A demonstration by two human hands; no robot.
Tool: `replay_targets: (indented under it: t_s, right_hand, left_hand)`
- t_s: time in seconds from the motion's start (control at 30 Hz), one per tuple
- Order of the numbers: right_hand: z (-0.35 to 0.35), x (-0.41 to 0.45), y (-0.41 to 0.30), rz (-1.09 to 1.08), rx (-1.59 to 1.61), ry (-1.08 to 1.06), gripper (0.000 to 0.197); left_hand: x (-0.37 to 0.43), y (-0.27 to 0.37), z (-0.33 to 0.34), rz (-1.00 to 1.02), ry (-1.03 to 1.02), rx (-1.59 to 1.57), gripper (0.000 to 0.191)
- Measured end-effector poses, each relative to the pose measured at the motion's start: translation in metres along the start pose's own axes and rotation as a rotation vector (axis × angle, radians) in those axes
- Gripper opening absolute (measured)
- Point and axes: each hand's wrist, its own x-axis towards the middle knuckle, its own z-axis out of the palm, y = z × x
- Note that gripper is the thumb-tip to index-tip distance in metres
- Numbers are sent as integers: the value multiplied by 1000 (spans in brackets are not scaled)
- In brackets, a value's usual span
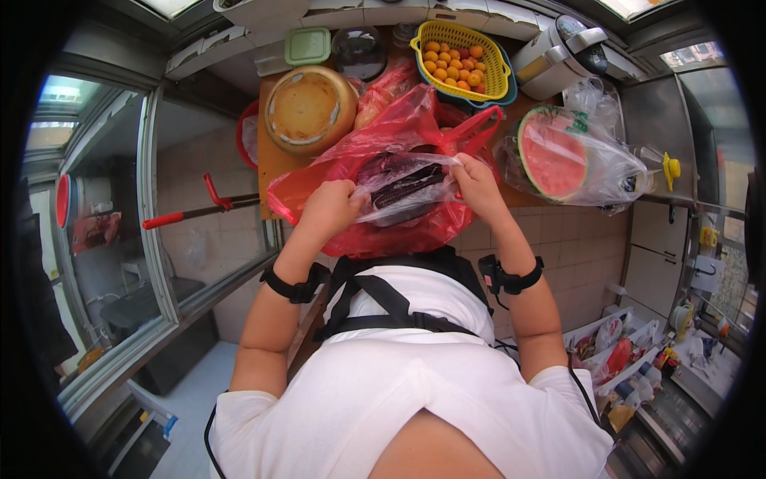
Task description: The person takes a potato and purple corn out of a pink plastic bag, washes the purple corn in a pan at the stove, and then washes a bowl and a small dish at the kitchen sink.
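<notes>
My left hand and my right hand pinch opposite sides of the mouth of a clear plastic bag. Dark, bumpy, elongated food, perhaps purple corn cobs, lies inside this bag. A red plastic bag spreads around and beneath the clear one at the front of the wooden table. One red handle loop stands up beyond my right hand. The lower part of the dark contents is hidden by plastic.
A large tan gourd or pumpkin stands at left. Behind is a yellow basket of apricot-like fruit. At right lies a cut watermelon under clear plastic, near a white and silver appliance. A red-handled tool juts out at left.
</notes>
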Motion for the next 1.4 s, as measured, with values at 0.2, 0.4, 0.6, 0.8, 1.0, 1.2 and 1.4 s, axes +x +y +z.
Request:
replay_targets:
  t_s: [0.2,0.4,0.6,0.8,1.0,1.2,1.4]
  right_hand:
    - [15,-4,-10,117,510,33,17]
    - [33,-21,-59,-32,313,-42,19]
    - [24,11,-17,35,421,56,18]
    - [20,35,-4,99,514,92,13]
    - [8,63,-19,173,343,-46,12]
    - [25,59,-8,-10,158,-59,21]
    - [35,64,2,-115,-61,74,30]
  left_hand:
    - [-11,12,-10,105,11,-709,28]
    - [-29,48,-52,66,-51,-1283,23]
    - [1,26,-61,44,-7,-1516,16]
    - [46,28,-60,125,-57,-1761,14]
    - [107,7,-65,138,-137,-1957,14]
    - [113,56,-67,89,5,-1731,12]
    - [105,90,-60,173,-262,-1364,19]
